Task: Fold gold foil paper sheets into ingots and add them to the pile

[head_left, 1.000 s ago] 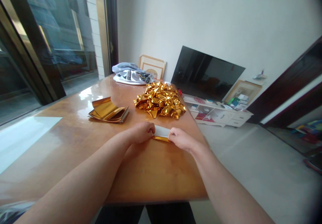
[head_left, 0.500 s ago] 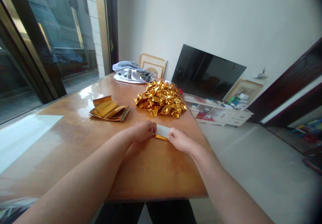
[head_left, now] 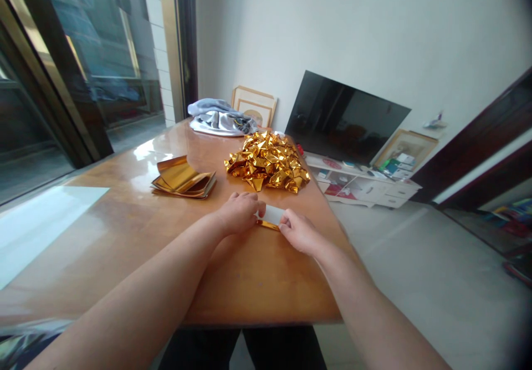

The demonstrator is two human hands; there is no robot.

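Pinching shiny gold foil strip (head_left: 271, 219), both hands (head_left: 239, 213).

A home living room is shown. Beyond the pinched hands, a dark flat television (head_left: 347, 118) is stood on a low white media unit (head_left: 366, 184) cluttered with small items, and framed pictures (head_left: 253, 107) are leaned against a plain white wall. To the left of the hands, tall sliding glass doors (head_left: 83, 65) with dark frames are seen. A glossy wooden table (head_left: 124, 231) is set beneath the hands, with a crumpled garment (head_left: 216, 119) left at its far end
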